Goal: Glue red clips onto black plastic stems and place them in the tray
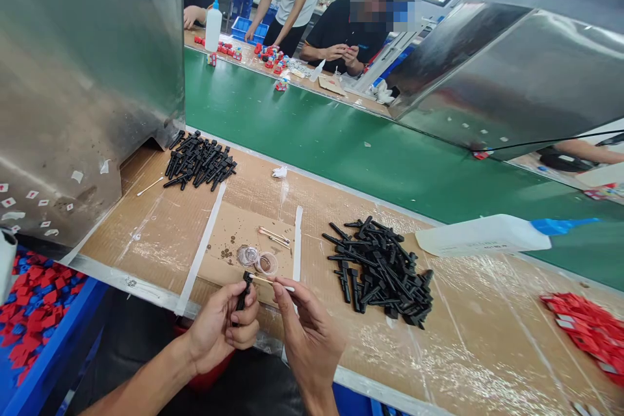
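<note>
My left hand (pixel 224 322) is closed around a small black plastic part (pixel 242 296), its blocky end pointing up. Between the thumb and fingers of my right hand (pixel 312 331) is a cotton swab (pixel 263 279), its far tip touching or almost touching the top of that part. Just beyond my hands stand two small clear cups, a left one (pixel 247 255) and a right one (pixel 266 264), on a piece of cardboard (pixel 234 218). Several used swabs (pixel 275 237) lie behind them. To the right is a large pile of black parts (pixel 383 270); a second black pile (pixel 201 161) sits at the far left.
A white bottle with a blue nozzle (pixel 482 235) lies beside the right pile. Red parts (pixel 585 331) are heaped at the far right. A blue bin (pixel 63 338) of red and blue pieces stands at left. Beyond the green belt (pixel 302 123), co-workers (pixel 336 32) handle small parts.
</note>
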`<state>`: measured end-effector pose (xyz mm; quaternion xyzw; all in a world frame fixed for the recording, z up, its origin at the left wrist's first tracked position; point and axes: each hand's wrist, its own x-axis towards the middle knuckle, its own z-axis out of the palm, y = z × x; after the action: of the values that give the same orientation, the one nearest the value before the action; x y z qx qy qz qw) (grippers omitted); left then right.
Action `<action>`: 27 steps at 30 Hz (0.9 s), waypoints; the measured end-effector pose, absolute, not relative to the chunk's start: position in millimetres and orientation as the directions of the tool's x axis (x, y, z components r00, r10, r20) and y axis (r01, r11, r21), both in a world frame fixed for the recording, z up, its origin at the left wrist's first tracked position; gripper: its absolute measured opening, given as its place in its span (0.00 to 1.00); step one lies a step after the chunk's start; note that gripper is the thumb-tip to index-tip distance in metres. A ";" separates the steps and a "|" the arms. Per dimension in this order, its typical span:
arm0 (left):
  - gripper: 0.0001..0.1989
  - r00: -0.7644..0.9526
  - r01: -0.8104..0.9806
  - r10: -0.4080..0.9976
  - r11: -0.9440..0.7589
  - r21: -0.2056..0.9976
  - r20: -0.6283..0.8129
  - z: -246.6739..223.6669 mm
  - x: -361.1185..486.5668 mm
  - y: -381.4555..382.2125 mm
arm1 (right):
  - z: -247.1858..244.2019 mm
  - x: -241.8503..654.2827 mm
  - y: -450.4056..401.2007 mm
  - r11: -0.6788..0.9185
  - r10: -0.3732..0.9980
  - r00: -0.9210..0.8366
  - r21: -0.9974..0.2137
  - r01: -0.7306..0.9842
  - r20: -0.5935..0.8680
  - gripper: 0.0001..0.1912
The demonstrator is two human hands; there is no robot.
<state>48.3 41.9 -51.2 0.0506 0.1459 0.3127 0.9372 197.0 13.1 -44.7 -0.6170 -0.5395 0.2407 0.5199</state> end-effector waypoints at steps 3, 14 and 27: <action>0.13 0.762 -0.571 0.600 0.800 0.184 -0.243 -51.5 47.9 41.6 | -44.2 198.3 11.3 0.132 0.917 0.283 -0.886 0.444 0.279 0.08; 0.13 0.758 -0.579 0.609 0.793 0.188 -0.233 -52.0 49.5 41.3 | -43.1 197.4 11.0 0.196 0.908 0.234 -0.846 0.495 0.348 0.10; 0.13 0.757 -0.597 0.621 0.784 0.174 -0.201 -55.4 48.4 39.1 | -42.8 212.7 32.7 -0.019 0.868 0.470 -0.938 0.347 0.157 0.12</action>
<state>48.4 39.1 -55.4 0.0495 0.1245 0.3253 0.9361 212.7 32.7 -42.8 -0.6707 -0.4531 0.2439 0.5342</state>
